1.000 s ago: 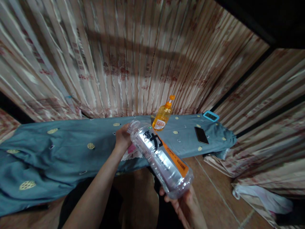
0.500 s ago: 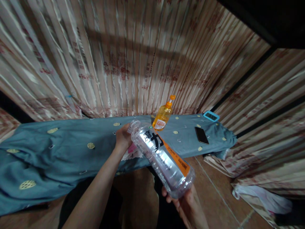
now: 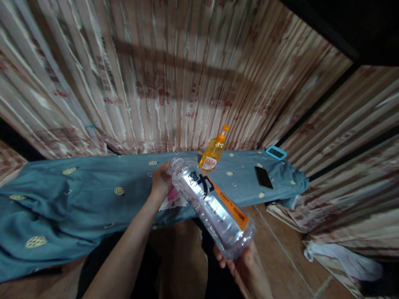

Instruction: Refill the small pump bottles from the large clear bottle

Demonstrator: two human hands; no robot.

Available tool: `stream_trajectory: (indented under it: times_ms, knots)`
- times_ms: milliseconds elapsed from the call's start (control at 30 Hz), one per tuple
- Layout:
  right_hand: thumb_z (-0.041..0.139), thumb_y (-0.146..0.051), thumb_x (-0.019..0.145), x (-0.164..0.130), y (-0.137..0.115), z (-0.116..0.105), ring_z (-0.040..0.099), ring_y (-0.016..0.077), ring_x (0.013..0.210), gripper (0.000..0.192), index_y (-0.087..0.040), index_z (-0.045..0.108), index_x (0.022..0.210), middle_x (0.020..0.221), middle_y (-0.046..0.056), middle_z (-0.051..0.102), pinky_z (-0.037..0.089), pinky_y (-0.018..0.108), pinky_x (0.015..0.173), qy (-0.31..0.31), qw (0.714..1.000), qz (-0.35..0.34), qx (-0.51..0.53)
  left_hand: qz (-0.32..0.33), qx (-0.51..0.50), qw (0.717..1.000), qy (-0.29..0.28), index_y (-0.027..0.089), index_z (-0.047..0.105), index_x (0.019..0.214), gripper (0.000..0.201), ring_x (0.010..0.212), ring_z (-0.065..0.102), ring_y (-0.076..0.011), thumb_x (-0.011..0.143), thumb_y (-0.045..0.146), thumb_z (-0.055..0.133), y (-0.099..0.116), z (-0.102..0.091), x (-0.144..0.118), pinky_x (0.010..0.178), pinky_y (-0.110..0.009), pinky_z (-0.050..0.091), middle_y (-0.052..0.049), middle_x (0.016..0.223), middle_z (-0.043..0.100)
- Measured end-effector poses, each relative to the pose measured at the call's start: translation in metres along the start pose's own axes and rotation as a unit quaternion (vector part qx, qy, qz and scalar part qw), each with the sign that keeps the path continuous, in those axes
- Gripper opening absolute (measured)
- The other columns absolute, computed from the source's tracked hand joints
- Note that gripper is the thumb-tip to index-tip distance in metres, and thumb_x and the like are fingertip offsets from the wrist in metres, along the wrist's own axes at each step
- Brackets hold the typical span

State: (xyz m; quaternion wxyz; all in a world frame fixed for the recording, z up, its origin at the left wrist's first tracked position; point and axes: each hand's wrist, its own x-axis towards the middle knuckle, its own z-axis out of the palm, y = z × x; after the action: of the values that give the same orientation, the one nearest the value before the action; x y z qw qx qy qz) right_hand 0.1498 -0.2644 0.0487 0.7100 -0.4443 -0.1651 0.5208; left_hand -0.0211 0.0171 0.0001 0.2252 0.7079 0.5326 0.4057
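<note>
A clear plastic bottle (image 3: 212, 205) with an orange label and black characters lies tilted in the air, its neck up and to the left. My right hand (image 3: 241, 263) cups its base from below. My left hand (image 3: 161, 181) is closed beside the bottle's neck, over a pink and white cloth (image 3: 174, 199) that lies on the blue sheet (image 3: 77, 195). Whether the left fingers grip the cloth or the bottle neck is hidden.
An orange pump bottle (image 3: 213, 150) stands at the back of the blue sheet. A black phone (image 3: 263, 177) and a teal-cased device (image 3: 276, 152) lie to the right. Striped curtains hang behind. A white bag (image 3: 343, 259) lies on the tiled floor at right.
The bottle and my right hand have drifted slightly to the right. My left hand has stayed by the bottle's neck.
</note>
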Motion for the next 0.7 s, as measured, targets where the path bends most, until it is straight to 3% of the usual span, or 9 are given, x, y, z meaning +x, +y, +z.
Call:
stream_trajectory:
  times_ms: [267,700]
  knots:
    - [0.120,-0.069,0.061,0.0022,-0.0010,0.0032,0.083,0.0159,0.061,0.063,-0.025,0.089,0.095,0.069,0.002,0.089,0.063,0.021,0.058,0.005,1.000,-0.008,-0.005,0.004,0.004,1.000,-0.001,0.025,0.088,0.099,0.024,0.109,0.089,-0.0363,0.095,0.044,0.074,-0.0004,0.0010,-0.0008,0.092,-0.041,0.069,-0.012,0.110,0.094]
    - [0.121,-0.067,0.060,0.0028,-0.0026,0.0030,0.082,0.0154,0.059,0.063,-0.025,0.092,0.097,0.070,0.003,0.090,0.063,0.020,0.057,0.002,1.000,-0.009,-0.002,0.011,-0.025,1.000,0.007,0.027,0.089,0.100,0.030,0.108,0.090,-0.0350,0.092,0.050,0.071,0.0006,0.0005,-0.0023,0.092,-0.038,0.069,-0.009,0.112,0.096]
